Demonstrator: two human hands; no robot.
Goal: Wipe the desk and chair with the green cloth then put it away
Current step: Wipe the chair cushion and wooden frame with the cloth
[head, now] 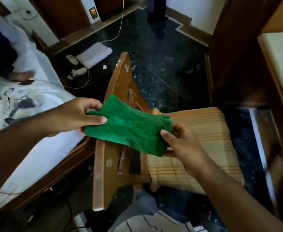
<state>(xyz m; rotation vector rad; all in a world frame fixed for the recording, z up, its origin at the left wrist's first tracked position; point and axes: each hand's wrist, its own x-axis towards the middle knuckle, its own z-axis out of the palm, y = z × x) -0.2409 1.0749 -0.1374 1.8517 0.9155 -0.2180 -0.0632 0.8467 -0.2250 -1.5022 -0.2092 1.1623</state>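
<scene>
A folded green cloth (129, 128) is held in the air between both hands, above the wooden chair (100, 173). My left hand (80, 114) pinches its left edge, thumb on top. My right hand (181, 143) grips its lower right corner. The chair has a brown wooden back with pale scuff marks and a striped orange-beige seat cushion (204, 139). The wooden desk (278, 67) stands at the right, with a pale top and dark brown side.
A bed with white sheets (36, 101) runs along the left, and another person's foot (21, 76) rests on it. Slippers (75, 67), a white folded towel (93, 54) and a thin cable (119, 30) lie on the dark marble floor (167, 67).
</scene>
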